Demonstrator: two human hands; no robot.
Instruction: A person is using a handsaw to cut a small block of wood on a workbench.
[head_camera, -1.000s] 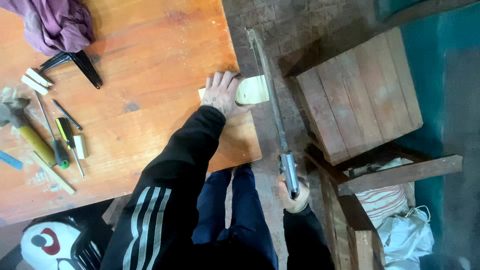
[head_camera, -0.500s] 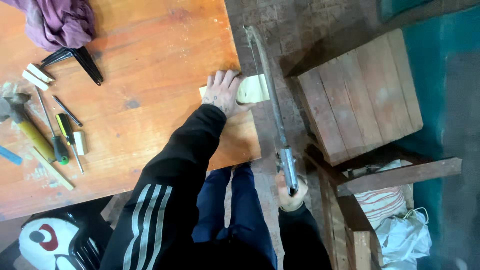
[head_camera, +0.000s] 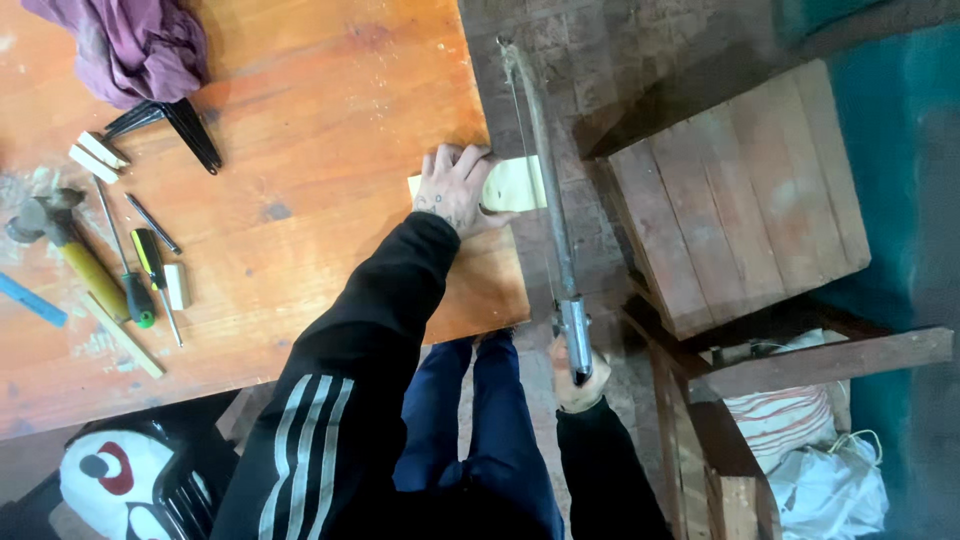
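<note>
While the right hand (head_camera: 578, 385) wraps closed around the hacksaw (head_camera: 548, 215) handle, its grip sits low and close to the body, off the tabletop (head_camera: 300, 180) edge; the frame runs away from the person across the pale wood piece (head_camera: 515, 185). Left hand (head_camera: 455, 188) lies flat on that piece, fingers spread, pinning it where it overhangs the tabletop's right edge; no clamp visible

Risks as I judge them:
- left fingertips sit just beside the blade line; a jump or skip of the blade puts it into them
- piece is held by palm pressure alone, so a binding stroke can twist or slide it and the cut wanders
- overhanging offcut is unsupported, so it may snap off near the end and splinter, dropping to the floor by the wooden crate (head_camera: 735, 190)
- long frame held from one end, so a sideways lean can kink the blade

Hammer (head_camera: 60, 245), screwdrivers (head_camera: 145, 275) and purple cloth (head_camera: 140, 45) lie well apart on the left
</note>
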